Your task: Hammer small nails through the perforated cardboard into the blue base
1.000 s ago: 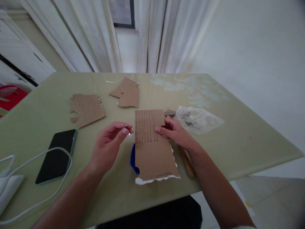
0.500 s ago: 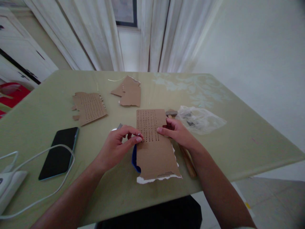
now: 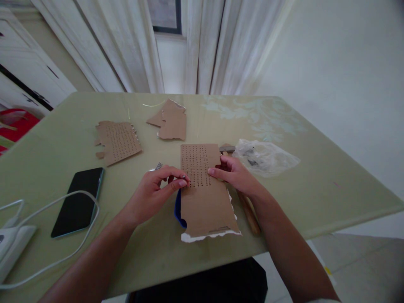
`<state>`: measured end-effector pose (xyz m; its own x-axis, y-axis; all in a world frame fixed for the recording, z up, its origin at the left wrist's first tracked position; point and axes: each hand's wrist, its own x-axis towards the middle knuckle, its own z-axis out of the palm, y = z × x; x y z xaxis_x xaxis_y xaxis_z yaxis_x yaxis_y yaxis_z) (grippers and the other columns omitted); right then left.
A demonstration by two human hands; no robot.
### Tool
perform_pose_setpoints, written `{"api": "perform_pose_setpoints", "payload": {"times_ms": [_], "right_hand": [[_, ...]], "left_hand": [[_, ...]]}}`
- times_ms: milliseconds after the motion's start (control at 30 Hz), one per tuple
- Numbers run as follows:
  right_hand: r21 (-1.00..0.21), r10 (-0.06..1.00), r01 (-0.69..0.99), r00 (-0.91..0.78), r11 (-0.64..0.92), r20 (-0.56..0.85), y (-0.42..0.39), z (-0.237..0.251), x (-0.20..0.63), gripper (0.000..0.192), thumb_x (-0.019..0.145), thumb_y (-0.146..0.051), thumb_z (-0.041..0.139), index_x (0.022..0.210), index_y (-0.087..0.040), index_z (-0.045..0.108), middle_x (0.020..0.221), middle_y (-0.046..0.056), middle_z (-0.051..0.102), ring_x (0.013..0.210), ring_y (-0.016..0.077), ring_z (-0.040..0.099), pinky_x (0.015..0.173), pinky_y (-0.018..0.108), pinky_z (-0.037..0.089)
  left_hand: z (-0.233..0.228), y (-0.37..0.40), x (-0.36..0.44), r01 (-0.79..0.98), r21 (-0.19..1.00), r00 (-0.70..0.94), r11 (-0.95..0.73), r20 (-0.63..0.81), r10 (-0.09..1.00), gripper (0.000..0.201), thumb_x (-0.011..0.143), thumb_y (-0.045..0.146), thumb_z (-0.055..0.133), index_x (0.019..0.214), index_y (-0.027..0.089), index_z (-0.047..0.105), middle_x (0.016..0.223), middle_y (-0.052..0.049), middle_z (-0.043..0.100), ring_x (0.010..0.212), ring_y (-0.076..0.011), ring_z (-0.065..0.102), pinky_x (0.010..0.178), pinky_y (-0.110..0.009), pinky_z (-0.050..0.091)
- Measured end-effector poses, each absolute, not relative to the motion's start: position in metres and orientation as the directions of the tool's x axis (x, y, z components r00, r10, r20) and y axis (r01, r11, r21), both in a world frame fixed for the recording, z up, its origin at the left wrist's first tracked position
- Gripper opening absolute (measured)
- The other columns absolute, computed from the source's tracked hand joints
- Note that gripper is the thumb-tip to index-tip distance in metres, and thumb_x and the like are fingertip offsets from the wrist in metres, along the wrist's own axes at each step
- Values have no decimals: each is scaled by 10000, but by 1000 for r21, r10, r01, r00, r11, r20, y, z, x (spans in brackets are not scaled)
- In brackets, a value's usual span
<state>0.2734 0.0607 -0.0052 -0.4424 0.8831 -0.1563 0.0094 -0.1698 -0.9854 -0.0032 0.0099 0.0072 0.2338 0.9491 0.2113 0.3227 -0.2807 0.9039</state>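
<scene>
A brown cardboard piece with rows of small punched holes lies in front of me, its near edge torn white. My left hand is pinched at its left edge, over the lowest holes. Between thumb and forefinger shows the grey tip of a small metal pin; the rest is hidden. Thin metal rods stick out just behind that hand. My right hand grips the cardboard's right edge, thumb on top. Under the right wrist lies a hammer with a wooden handle. A blue object is mostly covered by the cardboard.
A clear plastic bag with dark bits inside lies at the right. Another holed cardboard piece and torn scraps lie farther back. At the left are a phone, a white cable and a power strip.
Almost nothing differs. The fingers of my left hand have shifted very slightly around the small pin; my right hand and the cardboard stay in place.
</scene>
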Motion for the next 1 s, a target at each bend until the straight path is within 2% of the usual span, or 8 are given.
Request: {"api": "perform_pose_setpoints", "payload": {"times_ms": [500, 700, 1000], "right_hand": [[-985, 879, 35, -446, -168, -166, 61, -6, 274, 450, 840, -433, 926, 1197, -199, 781, 1196, 101, 841, 1078, 273, 804, 970, 444, 662], [-985, 876, 20, -455, -169, -160, 62, -7, 274, 458, 835, -437, 927, 1196, -196, 783, 1121, 89, 847, 1076, 274, 805, 961, 440, 667], [-982, 875, 11, -451, -191, -175, 61, -5, 274, 442, 830, -419, 928, 1197, -218, 787, 1113, 77, 851, 1089, 285, 809, 975, 466, 672]], "left_hand": [[10, 7, -2, 344, 864, 264, -369, 288, 920, 106, 990, 312, 766, 938, 270, 848, 867, -9, 822, 807, -195, 694, 771, -334, 508], [10, 7, -1, 346, 867, 244, -358, 285, 927, 119, 989, 328, 759, 936, 260, 842, 886, -20, 819, 825, -199, 706, 772, -335, 516], [8, 7, -4, 336, 873, 254, -354, 278, 926, 114, 998, 312, 757, 949, 263, 847, 897, -14, 817, 841, -190, 718, 785, -318, 523]]}}
